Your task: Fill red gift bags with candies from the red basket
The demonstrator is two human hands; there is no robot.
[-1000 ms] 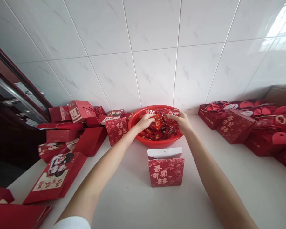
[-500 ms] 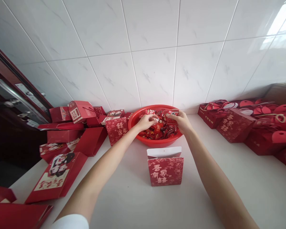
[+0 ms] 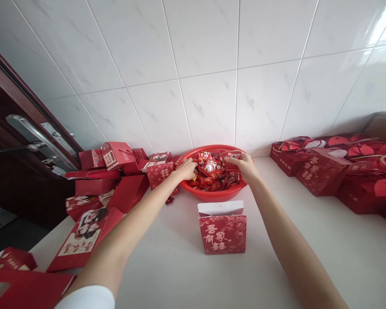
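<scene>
A red plastic basket (image 3: 201, 196) heaped with wrapped candies (image 3: 209, 178) stands against the wall. My left hand (image 3: 187, 169) reaches over its left rim, fingers bent down among the candies; what they pinch is hidden. At the right side of the basket, my right hand (image 3: 246, 166) is closed on a red wrapped candy (image 3: 233, 156). In front of the basket stands a red gift box (image 3: 222, 235) with white characters, its top open and the white inner flap raised. Neither hand touches this box.
Red gift boxes (image 3: 130, 189) lie piled on the left of the white table (image 3: 180, 274). Several red boxes with cord handles (image 3: 323, 174) stand in rows on the right. Behind are a tiled wall (image 3: 209, 107) and, at left, a dark door with a metal handle (image 3: 35, 133).
My left hand has moved left and down, from the middle of the candies to the basket's left side. The right hand stays at the right side. The view has shifted slightly.
</scene>
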